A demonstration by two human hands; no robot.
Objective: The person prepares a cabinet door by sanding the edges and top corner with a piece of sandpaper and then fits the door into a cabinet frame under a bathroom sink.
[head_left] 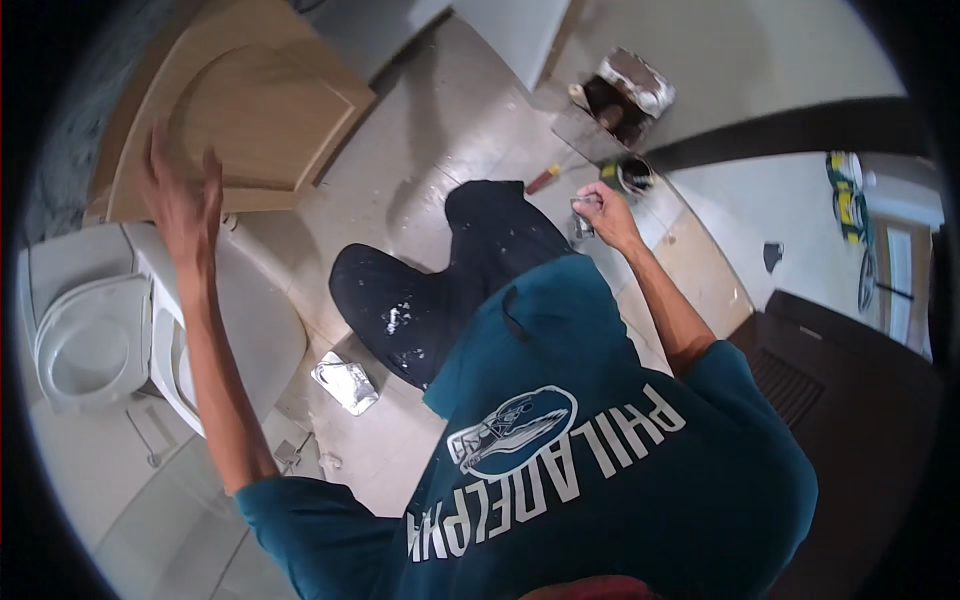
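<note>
Down by the floor tiles, the right hand has its fingers clamped on a small metal scraper just beside the paint can, while the left hand, fingers spread apart, rests on the wooden cabinet door far left.

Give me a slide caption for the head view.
Left hand on wooden cabinet door; right hand holds a small tool above the floor.

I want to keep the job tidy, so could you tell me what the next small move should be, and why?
Probably lower the right hand toward the small open can on the floor: it holds a small tool just beside it, while the left hand rests open on the wooden cabinet door.
</note>
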